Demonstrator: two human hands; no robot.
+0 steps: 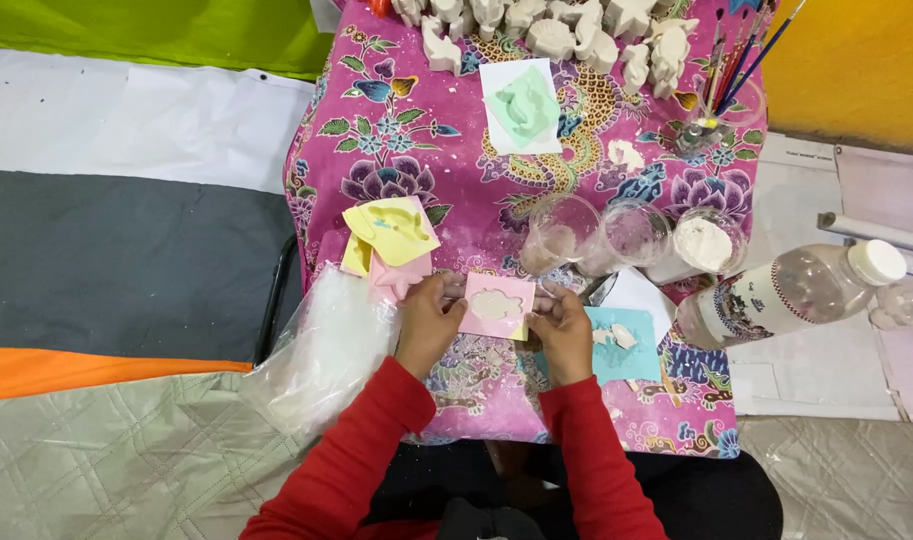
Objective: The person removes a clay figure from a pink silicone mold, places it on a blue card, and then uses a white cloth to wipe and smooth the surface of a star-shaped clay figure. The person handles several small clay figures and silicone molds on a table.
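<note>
Both of my hands hold a pink square mould [497, 304] with a white filled shape in its middle, low over a small table draped in pink floral cloth [397, 130]. My left hand [427, 322] grips its left edge. My right hand [562, 328] grips its right edge. A yellow edge shows under the mould's lower corner. Red sleeves cover both forearms.
A yellow mould [392, 230] lies left of the hands, a light blue one [622, 345] right, a green one [522, 105] farther back. Three clear cups [632, 235] hold white powder. A plastic bottle [787, 290] lies at right, a clear bag [322, 345] at left, white cast figures [552, 35] and brushes [742, 50] behind.
</note>
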